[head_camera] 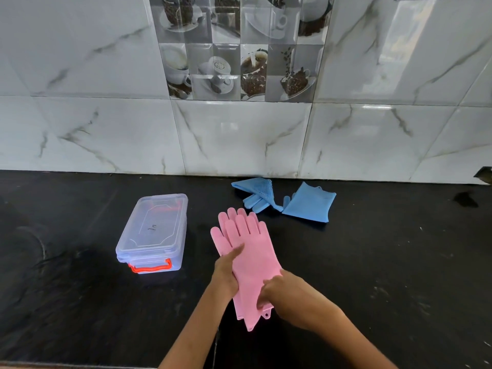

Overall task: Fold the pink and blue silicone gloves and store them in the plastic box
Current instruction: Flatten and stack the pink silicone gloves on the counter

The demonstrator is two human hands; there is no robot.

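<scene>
The 2 pink gloves point(247, 251) lay stacked flat on the black counter point(80, 302), fingers toward the wall, with the left hand point(226, 272) pinching their left edge and the right hand point(277, 291) pressing down, fingers curled, near the cuffs; to fold them well, I judged, she should keep the stack squared and bring the cuffs over in 1 firm crease. The plastic box point(153, 233) stood just left, lid on, apparently empty, while the 2 blue gloves point(308, 203) lay crumpled near the wall.

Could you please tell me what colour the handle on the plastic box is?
Orange-red; the handle shows clearly on the near end of the plastic box in the head view.
</scene>
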